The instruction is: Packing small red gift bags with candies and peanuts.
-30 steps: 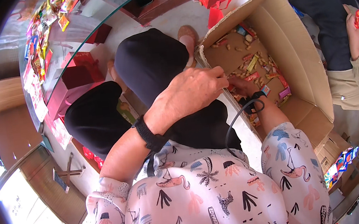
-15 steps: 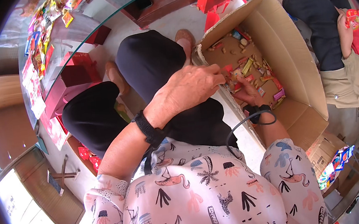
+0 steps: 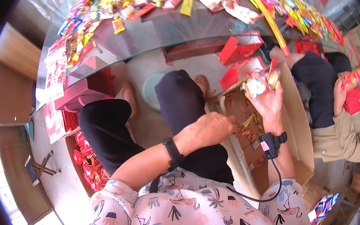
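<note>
1. And here's the right hand (image 3: 271, 103), palm turned up above the open cardboard box (image 3: 298, 148), carrying a small clutch of wrapped sweets (image 3: 257, 85). Fingers curl up around the load, a cupped hold rather than a fingertip pinch, which looks well suited to loose, slippery wrappers.

2. Over to the left hand (image 3: 212, 129)! It hangs back-up at the box's near edge, fingers bent and bunched, tips pointing inward. Whether they pinch anything, I cannot tell; the hand hides its own underside.

3. Down inside the box, more small sweets (image 3: 246, 125) lie scattered across the bottom. Those tall walls probably keep them from straying, and the box, right beside the knees, puts them within easy reach.

4. Look ahead: the glass table (image 3: 126, 41) carries a long spread of snacks (image 3: 186, 6), laid out loose, so single pieces show.

5. Red gift bags (image 3: 240, 49) stand just beyond the box, between it and the table, close to both.

6. Off to the right, a co-worker's hand (image 3: 340, 95) grips a shiny red packet (image 3: 353, 79), fingers closed around its lower end, leaving most of it exposed.
</note>
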Tool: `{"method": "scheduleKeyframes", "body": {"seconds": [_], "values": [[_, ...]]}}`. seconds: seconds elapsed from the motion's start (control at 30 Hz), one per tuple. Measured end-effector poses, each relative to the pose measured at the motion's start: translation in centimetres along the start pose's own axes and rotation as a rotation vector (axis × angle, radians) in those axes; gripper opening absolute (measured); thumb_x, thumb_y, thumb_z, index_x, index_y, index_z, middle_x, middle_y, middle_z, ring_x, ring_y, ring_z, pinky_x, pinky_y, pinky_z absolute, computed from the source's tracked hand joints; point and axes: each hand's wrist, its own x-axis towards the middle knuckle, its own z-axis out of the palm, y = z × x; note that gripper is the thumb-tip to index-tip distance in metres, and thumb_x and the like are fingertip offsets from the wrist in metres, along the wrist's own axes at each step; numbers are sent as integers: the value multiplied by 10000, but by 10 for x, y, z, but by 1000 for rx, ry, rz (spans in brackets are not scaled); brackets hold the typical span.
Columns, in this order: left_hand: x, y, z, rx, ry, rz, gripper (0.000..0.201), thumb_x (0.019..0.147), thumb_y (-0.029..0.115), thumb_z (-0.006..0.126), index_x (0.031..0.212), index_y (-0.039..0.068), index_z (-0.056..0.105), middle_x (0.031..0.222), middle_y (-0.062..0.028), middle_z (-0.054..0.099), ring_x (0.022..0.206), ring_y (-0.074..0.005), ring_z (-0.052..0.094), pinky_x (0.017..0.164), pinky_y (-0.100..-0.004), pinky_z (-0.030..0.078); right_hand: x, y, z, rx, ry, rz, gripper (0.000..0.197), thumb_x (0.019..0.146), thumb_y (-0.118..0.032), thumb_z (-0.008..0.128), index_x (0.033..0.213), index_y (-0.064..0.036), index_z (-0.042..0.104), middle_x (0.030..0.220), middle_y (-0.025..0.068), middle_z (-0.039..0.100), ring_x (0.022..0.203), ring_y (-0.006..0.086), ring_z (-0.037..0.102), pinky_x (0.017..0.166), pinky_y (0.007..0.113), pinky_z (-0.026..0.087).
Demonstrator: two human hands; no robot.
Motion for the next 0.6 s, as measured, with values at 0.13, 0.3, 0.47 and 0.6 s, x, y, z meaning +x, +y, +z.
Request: {"method": "scheduleKeyframes", "body": {"seconds": [0.13,0.3,0.47,0.6], "values": [[-3,2,-2,19,-14,-19,202,807,77,577,984,122,665,916,-54,614,808,-242,678,666,-357,560,101,19,58,-129,16,15,374,896,-329,678,1177,-98,594,1184,135,637,1138,309,579,939,514,476],[-6,3,-7,-5,5,-26,214,798,64,577,983,115,671,968,-69,638,802,-246,687,659,-360,558,202,66,108,-269,73,81,338,958,-329,593,1230,-133,554,1285,121,588,1220,297,530,1060,637,346],[-9,0,-10,36,-93,-62,192,799,53,571,965,83,661,936,-87,647,774,-257,689,641,-357,553,222,86,116,-485,64,26,458,979,-342,544,1365,-109,461,1465,129,414,1347,334,399,1075,699,255],[-10,-3,-5,-11,66,15,125,802,68,575,905,61,646,882,-98,647,734,-261,685,620,-354,552,198,75,99,-560,49,-93,495,984,-343,534,1378,-52,463,1442,145,451,1372,335,375,1074,648,307]]}}
